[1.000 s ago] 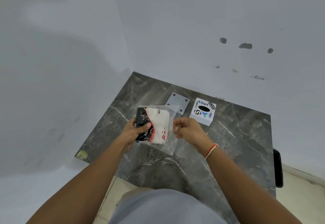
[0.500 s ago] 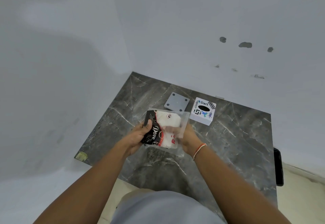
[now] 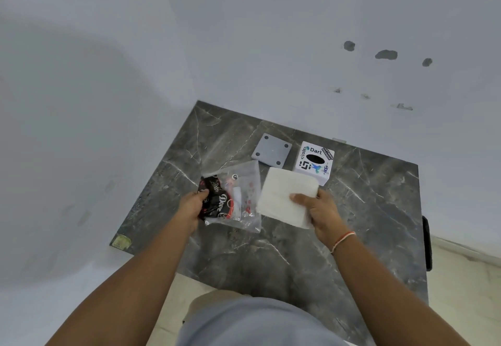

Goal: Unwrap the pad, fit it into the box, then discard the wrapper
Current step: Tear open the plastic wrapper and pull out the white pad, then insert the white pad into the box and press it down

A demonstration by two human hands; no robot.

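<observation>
White pad (image 3: 287, 196): out of its wrapper, pinched at the near edge by right hand (image 3: 321, 210), above table (image 3: 366, 210), just near the box (image 3: 314, 162). Clear wrapper (image 3: 235, 199): empty, gripped by left hand (image 3: 193, 206). Grey lid (image 3: 272, 150): off, left of box. Outstanding: fitting, discarding.

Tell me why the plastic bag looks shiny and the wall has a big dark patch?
In the head view, the clear wrapper in the left hand catches light, so its creases glint white. The dark patch on the wall is a soft shadow. The white pad in the right hand looks bright and sharp, and the wide lens bends the table edges.
</observation>
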